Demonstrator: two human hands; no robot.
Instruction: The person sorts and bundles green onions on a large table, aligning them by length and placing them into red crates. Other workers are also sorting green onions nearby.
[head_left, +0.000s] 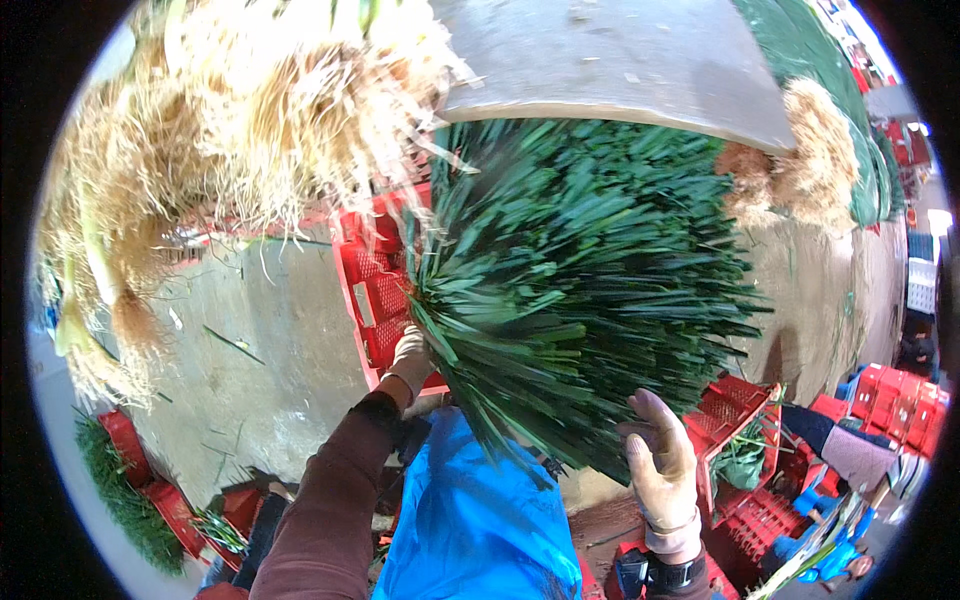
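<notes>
A large mass of dark green leek leaves (585, 292) fans out before me, its cut ends towards the right. My left hand (411, 358), gloved, is at the narrow left side of the leaves. Its fingers are partly hidden, so I cannot tell whether they grip the leaves or the red plastic crate (367, 300) beside them. My right hand (661, 465), in a pale glove, is held at the lower right edge of the leaves, fingers apart and nothing in it. A blue apron (480, 517) covers my front.
Leeks with long pale roots (300, 127) overhang at upper left, beside a metal tabletop (600, 60). More root bundles (817, 157) lie at right. Red crates (727, 412) stand at lower right, others (169, 510) at lower left. Leaf scraps (234, 345) litter the floor. People (832, 555) are at lower right.
</notes>
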